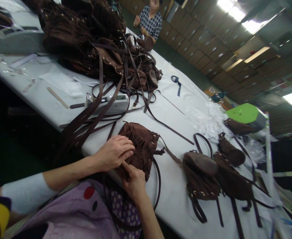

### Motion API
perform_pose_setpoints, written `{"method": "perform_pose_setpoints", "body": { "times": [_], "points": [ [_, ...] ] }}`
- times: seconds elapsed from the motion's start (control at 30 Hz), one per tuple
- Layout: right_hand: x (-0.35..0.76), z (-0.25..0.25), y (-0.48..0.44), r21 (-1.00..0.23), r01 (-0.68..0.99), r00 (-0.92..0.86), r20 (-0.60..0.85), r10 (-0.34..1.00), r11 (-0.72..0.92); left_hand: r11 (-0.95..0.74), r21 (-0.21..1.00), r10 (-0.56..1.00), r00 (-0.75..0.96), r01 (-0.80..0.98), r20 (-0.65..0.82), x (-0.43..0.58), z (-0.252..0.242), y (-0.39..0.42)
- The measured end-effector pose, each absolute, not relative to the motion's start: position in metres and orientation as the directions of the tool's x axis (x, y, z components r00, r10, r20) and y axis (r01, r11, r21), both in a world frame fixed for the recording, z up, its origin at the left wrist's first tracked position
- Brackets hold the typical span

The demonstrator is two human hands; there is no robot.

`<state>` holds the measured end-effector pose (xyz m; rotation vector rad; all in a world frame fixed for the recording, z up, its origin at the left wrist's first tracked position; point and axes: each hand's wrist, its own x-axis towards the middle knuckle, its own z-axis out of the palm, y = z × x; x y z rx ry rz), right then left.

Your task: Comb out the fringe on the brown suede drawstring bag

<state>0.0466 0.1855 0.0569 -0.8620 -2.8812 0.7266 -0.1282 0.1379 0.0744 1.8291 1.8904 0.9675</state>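
Note:
A small dark brown bag (142, 141) with fringe and metal eyelets lies at the near edge of the white table. Across its fringe rests my left hand (116, 151), palm down, fingers held together. My right hand (133, 179) is at the bag's near end, its fingers curled against the brown material; the thumb side is close to my left fingertips. A dark strap loops from the bag's right side towards my lap. Part of the bag's near end is hidden under both hands.
Brown fringed bags with long straps (108, 59) are heaped at the back left, beside a grey tape dispenser (116, 104). More brown bags (202, 172) lie right. Clear plastic (210, 119) and a green object (245, 114) are behind them. A person (151, 21) stands across the table (171, 109).

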Motion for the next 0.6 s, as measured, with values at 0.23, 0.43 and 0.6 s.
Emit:
{"method": "perform_pose_setpoints", "body": {
  "times": [0.23,0.43,0.6],
  "points": [
    [0.060,0.074,0.162,-0.773,0.406,-0.870,-0.165,0.464,0.487,-0.159,0.284,0.937,0.054,0.946,0.346,-0.121,0.021,0.169],
    [0.058,0.090,0.165,-0.904,0.372,-0.847,-0.239,0.475,0.209,-0.186,0.270,0.930,0.080,0.945,0.359,-0.127,0.021,0.189],
    [0.059,0.087,0.168,-0.955,0.295,-0.799,-0.237,0.553,0.018,-0.315,0.502,0.897,0.081,0.805,0.434,-0.126,0.035,0.186]
  ]
}}
